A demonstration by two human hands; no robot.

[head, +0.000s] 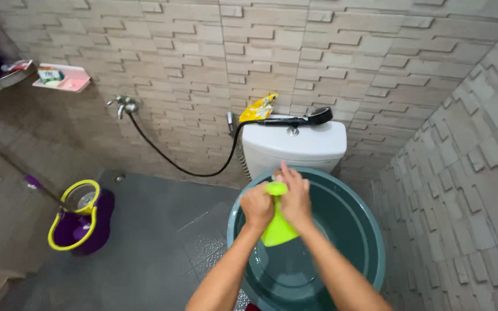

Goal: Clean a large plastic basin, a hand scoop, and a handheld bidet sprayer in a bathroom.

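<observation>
Both my hands grip a bright green cloth (278, 227) and hold it above a large dark green plastic tub (370, 242). My left hand (257, 205) is closed around the cloth's upper part. My right hand (295, 198) pinches the cloth's top end, with the rest hanging down between my forearms. The tub's inside looks wet.
A white toilet tank (294, 147) stands behind the tub, with a black spray head (320, 116) and a yellow packet (257, 107) on top. A black hose runs to a wall tap (123, 105). A purple and yellow mop bucket (82, 222) sits on the grey floor at left.
</observation>
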